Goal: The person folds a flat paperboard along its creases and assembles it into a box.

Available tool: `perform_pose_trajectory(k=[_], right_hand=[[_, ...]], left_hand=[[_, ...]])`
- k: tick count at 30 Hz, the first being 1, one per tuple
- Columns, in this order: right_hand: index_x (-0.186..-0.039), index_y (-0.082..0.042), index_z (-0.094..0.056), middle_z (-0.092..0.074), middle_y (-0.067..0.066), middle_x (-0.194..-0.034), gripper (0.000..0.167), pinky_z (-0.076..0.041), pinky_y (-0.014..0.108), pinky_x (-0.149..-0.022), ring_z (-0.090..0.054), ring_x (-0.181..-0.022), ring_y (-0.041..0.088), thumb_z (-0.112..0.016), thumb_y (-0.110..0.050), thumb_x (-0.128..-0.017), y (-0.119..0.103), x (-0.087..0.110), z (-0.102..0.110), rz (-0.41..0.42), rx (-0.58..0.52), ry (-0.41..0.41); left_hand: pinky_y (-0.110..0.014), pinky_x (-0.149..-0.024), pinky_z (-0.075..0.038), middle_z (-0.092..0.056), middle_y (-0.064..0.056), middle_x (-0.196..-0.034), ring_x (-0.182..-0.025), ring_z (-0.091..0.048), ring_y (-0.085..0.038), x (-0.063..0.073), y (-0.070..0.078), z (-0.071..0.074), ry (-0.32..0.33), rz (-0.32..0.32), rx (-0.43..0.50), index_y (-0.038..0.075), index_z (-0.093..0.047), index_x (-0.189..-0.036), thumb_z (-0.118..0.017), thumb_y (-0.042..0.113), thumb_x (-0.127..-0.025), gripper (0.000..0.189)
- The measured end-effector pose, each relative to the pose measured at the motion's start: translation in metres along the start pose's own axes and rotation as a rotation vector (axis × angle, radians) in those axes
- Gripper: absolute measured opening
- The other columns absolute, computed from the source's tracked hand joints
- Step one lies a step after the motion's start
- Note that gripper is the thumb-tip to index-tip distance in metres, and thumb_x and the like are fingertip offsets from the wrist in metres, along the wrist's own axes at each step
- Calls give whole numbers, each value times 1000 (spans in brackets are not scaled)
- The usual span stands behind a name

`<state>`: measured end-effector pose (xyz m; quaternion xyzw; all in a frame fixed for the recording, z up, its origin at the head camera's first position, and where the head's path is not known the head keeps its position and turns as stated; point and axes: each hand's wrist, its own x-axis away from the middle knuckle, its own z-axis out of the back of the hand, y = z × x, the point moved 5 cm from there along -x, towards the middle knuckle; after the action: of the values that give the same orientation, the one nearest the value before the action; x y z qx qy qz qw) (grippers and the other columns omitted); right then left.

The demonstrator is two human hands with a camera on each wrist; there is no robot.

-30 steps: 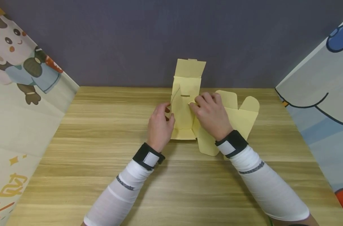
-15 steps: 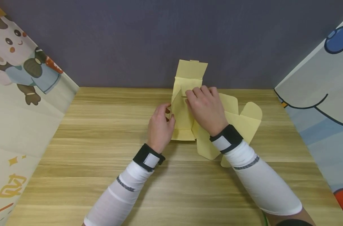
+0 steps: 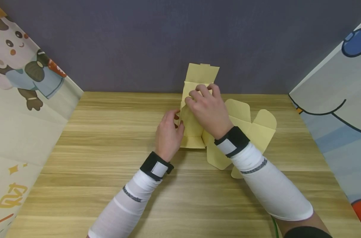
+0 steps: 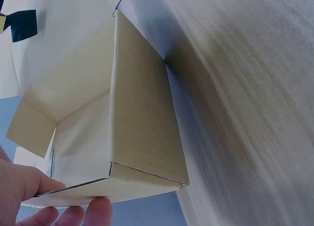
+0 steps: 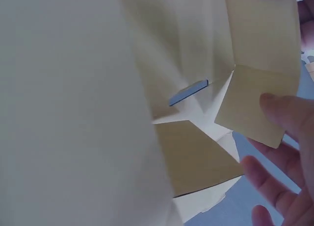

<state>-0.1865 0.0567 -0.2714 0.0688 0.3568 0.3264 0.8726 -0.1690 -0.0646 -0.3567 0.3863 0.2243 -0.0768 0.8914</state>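
Note:
A pale yellow cardboard box [image 3: 193, 125], partly folded, stands on the table with its lid flap [image 3: 202, 73] upright at the back. My left hand [image 3: 168, 134] pinches the left wall, thumb inside and fingers outside, as the left wrist view shows at the wall's edge [image 4: 73, 188]. Reaching across the box, my right hand [image 3: 210, 110] takes a small side flap [image 5: 250, 106] between its thumb and the fingers behind it. A slot [image 5: 189, 92] shows in the back panel. The right side panel [image 3: 259, 130] lies folded out with rounded flaps.
The wood-grain table [image 3: 109, 132] runs back to a dark upright wall [image 3: 139, 46]. Cartoon-printed panels [image 3: 28, 76] border the left and right sides. A green cord [image 3: 274, 226] lies by the right forearm.
My right hand has moved left and slightly up, from the box's right edge across to the small flap on the left. The folded-out panel has shifted slightly downward. My left hand has stayed put.

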Motion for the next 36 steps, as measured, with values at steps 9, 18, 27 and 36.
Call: perform_pose_trajectory(k=[9,18,27,36], right_hand=[[-91,-9,-69,-72,7,-84,11,-35,52,-99,-61,-96,24,-61,-1,-91,-5,15,-12,-14,-97,-50],[-83,-9,-67,-70,4,-75,11,-32,53,-101,-63,-86,22,-60,-14,-90,-14,19,-21,-150,-310,28],[-88,-9,-67,-71,3,-77,8,-35,51,-99,-63,-86,24,-61,-14,-89,-15,20,-22,-194,-356,41],[-94,-13,-69,-72,6,-87,28,-39,49,-95,-61,-92,27,-56,-37,-97,-1,12,-5,-151,-279,-3]], left_hand=[[-27,-59,-53,-63,-6,-100,-73,-66,-19,0,0,-1,3,-13,8,8,-57,-122,-65,8,-88,35],[-27,-60,-55,-64,-8,-99,-73,-67,-21,0,1,-2,8,-44,0,7,-59,-119,-64,6,-88,31],[-27,-60,-54,-65,-9,-101,-73,-66,-19,-1,3,-2,-6,-53,-40,5,-59,-120,-68,4,-85,36],[-26,-58,-53,-64,-6,-100,-71,-63,-15,0,2,-2,4,-44,-55,5,-59,-120,-67,1,-85,35]])
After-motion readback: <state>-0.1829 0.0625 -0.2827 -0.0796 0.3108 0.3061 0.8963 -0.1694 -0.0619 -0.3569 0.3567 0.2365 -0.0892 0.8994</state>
